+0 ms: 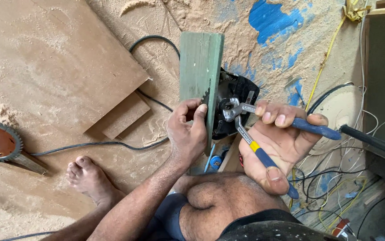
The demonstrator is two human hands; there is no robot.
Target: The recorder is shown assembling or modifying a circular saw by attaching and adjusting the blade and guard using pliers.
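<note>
Two hands work close above the person's knee (pixel 221 196). The right hand (pixel 276 142) is closed around the blue handles of pliers (pixel 250 134), whose jaws bite a bolt on the black circular saw (pixel 232 105). The left hand (pixel 188 131), just beside, pinches the toothed blade (pixel 206 99) with curled fingers. Beyond both hands, the saw's green base plate (pixel 199 67) stands on the sawdust-covered floor (pixel 156 27).

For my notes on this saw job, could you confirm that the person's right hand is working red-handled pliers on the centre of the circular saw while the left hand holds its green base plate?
Not quite: in the head view, the pliers in the right hand have blue handles, not red. The rest stands: their jaws sit at the centre of the circular saw, and the left hand holds the green base plate.
</note>
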